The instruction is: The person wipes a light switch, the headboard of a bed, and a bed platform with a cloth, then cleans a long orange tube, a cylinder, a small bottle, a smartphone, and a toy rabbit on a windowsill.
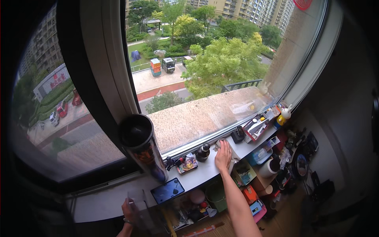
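On the white windowsill (205,170), my right hand (223,156) presses down on a pale cloth (235,154), its fingers close together over it. Parts of the cloth show beside the hand. My left hand (128,211), lower left, grips a clear plastic box (139,207) by its left side; motion blurs both. Between my hands, a dark phone-like slab (167,190) lies flat near the sill's front edge. A small dark bottle (203,152) stands left of my right hand, and a black device (237,134) sits just to its right.
A tall dark cylinder (156,158) stands by the window frame, next to a small tray of colourful bits (187,164). At the right are a box of small items (256,127) and a yellow-and-white figurine (283,116). Below the sill, a white bottle (269,168) and cluttered bins (193,209) crowd the space.
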Available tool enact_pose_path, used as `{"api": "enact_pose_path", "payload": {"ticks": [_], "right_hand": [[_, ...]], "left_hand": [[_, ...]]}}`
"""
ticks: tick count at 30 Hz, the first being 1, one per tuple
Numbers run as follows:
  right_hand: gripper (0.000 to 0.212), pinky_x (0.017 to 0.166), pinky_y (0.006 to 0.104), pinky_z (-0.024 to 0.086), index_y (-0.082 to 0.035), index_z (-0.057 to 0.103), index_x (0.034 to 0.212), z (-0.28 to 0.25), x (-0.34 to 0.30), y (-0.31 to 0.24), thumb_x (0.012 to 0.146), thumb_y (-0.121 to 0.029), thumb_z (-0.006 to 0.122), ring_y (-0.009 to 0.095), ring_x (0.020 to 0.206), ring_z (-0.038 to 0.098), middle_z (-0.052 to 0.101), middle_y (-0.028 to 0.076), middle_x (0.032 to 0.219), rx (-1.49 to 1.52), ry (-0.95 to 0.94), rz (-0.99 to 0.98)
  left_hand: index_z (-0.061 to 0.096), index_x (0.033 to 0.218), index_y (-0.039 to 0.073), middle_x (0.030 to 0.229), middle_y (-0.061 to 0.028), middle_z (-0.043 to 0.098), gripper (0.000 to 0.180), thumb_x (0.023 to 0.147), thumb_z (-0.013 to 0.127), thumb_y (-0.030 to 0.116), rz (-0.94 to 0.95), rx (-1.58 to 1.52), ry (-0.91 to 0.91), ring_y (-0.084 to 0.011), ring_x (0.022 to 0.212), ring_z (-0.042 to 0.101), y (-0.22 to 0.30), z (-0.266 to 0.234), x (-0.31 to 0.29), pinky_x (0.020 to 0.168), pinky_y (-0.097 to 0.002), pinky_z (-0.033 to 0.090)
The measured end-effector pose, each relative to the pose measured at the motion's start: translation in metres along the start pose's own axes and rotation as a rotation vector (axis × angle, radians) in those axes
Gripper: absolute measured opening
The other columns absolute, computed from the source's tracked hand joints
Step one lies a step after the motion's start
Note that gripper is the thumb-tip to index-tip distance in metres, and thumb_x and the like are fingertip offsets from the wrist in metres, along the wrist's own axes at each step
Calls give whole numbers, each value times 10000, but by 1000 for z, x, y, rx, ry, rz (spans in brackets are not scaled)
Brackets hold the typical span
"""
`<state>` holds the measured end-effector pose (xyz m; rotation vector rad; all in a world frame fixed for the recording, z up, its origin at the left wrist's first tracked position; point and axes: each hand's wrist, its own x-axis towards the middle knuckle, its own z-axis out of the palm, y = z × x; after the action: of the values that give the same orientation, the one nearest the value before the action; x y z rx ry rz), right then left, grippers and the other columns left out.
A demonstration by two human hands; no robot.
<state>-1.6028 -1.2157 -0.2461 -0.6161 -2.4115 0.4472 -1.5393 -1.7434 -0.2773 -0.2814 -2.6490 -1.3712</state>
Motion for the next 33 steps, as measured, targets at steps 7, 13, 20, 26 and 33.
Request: {"api": "enact_pose_path", "payload": {"ticks": [7, 13, 20, 26, 33], "right_hand": [[421, 1118, 422, 233, -83, 452, 1326, -7, -1, 2, 907, -116, 480, 299, 1366, 322, 441, 131, 1401, -6, -11, 12], [419, 1114, 421, 237, -81, 458, 1319, -5, 1, -2, 903, -116, 484, 301, 1360, 332, 452, 134, 1390, 9, 1, 13], [418, 1109, 422, 242, -82, 468, 1316, -5, 0, 7, 902, -132, 481, 299, 1354, 340, 456, 132, 1388, -12, 1, 11], [422, 1102, 426, 247, -88, 472, 1314, -5, 2, 9, 894, -121, 491, 300, 1355, 340, 469, 127, 1373, -3, 18, -5], [424, 1091, 438, 263, -80, 486, 1302, -9, 0, 6, 880, -107, 518, 306, 1337, 369, 492, 134, 1351, -1, 12, -20]], "left_hand": [[502, 779, 24, 608, -145, 507, 258, 929, 450, 227, 164, 73, 12, -349, 542, 541, 14, 1, 10, 492, -422, 397], [488, 756, 19, 595, -135, 484, 88, 817, 478, 82, 25, -87, 36, -314, 523, 511, -20, 7, 0, 489, -410, 391], [464, 727, 22, 576, -106, 447, 204, 861, 477, 176, -116, -144, 24, -219, 515, 446, 0, 9, 2, 485, -365, 354], [465, 723, 26, 581, -66, 447, 246, 865, 483, 225, -96, -174, 34, -163, 533, 435, 28, 7, 9, 485, -335, 346], [495, 743, 25, 599, -73, 461, 156, 810, 507, 165, 2, -31, 78, -181, 540, 457, 29, 4, 5, 501, -339, 373]]}}
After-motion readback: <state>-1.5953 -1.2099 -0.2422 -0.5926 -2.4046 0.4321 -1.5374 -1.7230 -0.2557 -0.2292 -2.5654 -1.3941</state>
